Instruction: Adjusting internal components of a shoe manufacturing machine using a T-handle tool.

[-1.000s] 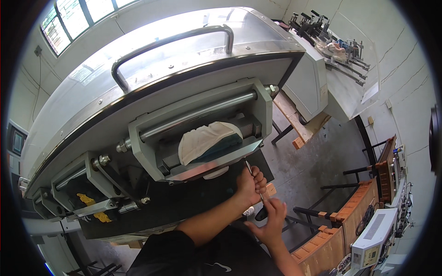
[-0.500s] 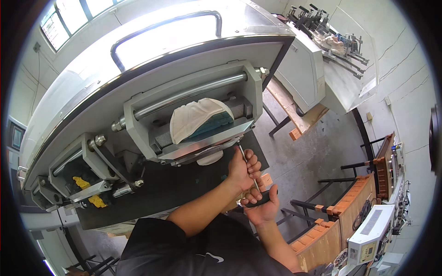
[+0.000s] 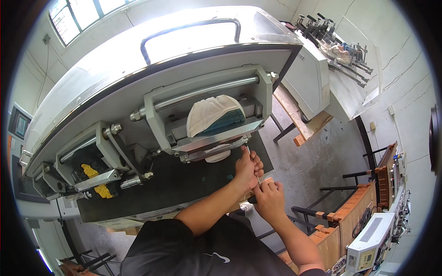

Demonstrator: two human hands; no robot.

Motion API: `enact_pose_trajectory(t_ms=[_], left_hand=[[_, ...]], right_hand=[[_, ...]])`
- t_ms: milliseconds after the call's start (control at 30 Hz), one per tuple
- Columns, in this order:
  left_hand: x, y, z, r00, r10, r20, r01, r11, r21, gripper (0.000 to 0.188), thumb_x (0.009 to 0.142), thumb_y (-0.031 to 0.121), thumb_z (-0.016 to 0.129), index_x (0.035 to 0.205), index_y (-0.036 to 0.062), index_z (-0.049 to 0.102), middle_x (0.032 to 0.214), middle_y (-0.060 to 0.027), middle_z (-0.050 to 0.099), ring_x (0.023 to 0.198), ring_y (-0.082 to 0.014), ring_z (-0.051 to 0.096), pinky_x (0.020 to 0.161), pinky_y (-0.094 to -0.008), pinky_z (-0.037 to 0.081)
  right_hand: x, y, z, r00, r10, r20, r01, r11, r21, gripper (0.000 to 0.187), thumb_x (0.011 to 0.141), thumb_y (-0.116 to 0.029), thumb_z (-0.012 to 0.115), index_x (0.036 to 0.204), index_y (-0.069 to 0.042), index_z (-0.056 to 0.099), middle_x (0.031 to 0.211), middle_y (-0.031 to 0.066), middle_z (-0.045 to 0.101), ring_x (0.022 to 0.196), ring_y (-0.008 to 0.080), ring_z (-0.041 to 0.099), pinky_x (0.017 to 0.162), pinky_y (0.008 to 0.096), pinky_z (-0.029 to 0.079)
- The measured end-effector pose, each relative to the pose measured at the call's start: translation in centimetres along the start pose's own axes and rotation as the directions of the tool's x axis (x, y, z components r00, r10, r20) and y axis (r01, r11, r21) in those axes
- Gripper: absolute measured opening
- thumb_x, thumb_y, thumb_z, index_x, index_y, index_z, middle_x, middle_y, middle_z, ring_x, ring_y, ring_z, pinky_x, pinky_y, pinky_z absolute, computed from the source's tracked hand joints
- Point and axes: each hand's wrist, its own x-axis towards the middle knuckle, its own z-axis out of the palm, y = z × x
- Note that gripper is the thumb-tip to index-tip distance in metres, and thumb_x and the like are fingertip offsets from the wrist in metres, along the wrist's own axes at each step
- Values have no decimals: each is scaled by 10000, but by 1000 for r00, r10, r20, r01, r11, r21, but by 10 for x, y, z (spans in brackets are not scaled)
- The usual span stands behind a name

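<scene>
A hand driver point(image 3: 252, 199) with a long thin metal shaft and a black handle runs up to the right end of a clamp's front bar point(image 3: 216, 149). Higher on the shaft, my left hand point(image 3: 247, 168) is closed around it just below the bar. My right hand point(image 3: 270, 198) grips the lower end, back of the hand upward, so most of the handle is hidden. Within the grey clamp frame point(image 3: 155, 122) sits a curved white fabric piece point(image 3: 209, 112) over a teal block point(image 3: 228, 122). Another bit of white material sticks out under the bar.
A bulky white machine housing point(image 3: 193, 41) with a metal handle overhangs the clamps. To the left, a second clamp holds a yellow piece point(image 3: 94, 177). Below lies a dark mat point(image 3: 184, 186). Wooden benches point(image 3: 350, 207) and a white control box point(image 3: 370, 237) stand on the right.
My right hand has turned over on the driver's handle, from palm up to back of the hand up. My left hand stays on the shaft. The whole view has shifted slightly.
</scene>
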Motion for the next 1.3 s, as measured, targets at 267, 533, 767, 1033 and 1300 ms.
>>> enact_pose_trajectory(t_ms=[267, 533, 767, 1033, 1300], left_hand=[[-1, 13, -5, 994, -82, 72, 81, 997, 18, 435, 906, 538, 311, 709, 155, 370, 573, 45, 258, 492, -77, 249, 425, -213, 219], [4, 14, -6, 983, -76, 167, 71, 997, 33, 416, 923, 516, 291, 751, 153, 398, 579, 47, 272, 509, -81, 269, 442, -221, 248], [4, 6, -15, 980, 87, 179, -98, 994, 52, 357, 940, 443, 338, 831, 128, 465, 614, 27, 380, 553, -108, 374, 506, -256, 345], [-45, -13, -39, 976, 152, 158, -212, 844, 493, 209, 953, 207, 378, 1094, 88, 477, 899, -32, 557, 853, -148, 558, 725, -299, 457], [-68, -54, -87, 994, 23, 110, -86, 782, 617, 221, 956, 226, 371, 1088, 86, 480, 918, -16, 565, 853, -134, 559, 734, -298, 449]], right_hand=[[-5, 3, 12, 973, 201, 113, -191, 428, 884, 437, 566, -52, 748, 974, -86, 595, 790, 12, 515, 763, 174, 502, 727, 325, 416], [-9, -3, 41, 980, 151, 132, 5, -677, 736, 762, 643, -373, 784, 1251, -100, 416, 804, -33, 482, 791, 99, 493, 893, 349, 403], [-8, 2, 38, 990, 97, 104, -4, -714, 700, 808, 673, -395, 748, 1304, -101, 337, 814, -36, 497, 812, 100, 499, 896, 413, 407], [-39, 11, 43, 991, 112, -73, 66, 71, 995, 564, 761, -86, 686, 1236, -25, 387, 733, -14, 454, 661, 62, 421, 581, 182, 356], [-111, -7, 54, 989, 142, 33, -47, 96, 994, 593, 731, -44, 693, 1243, -39, 394, 744, 1, 452, 668, 76, 419, 612, 194, 377]])
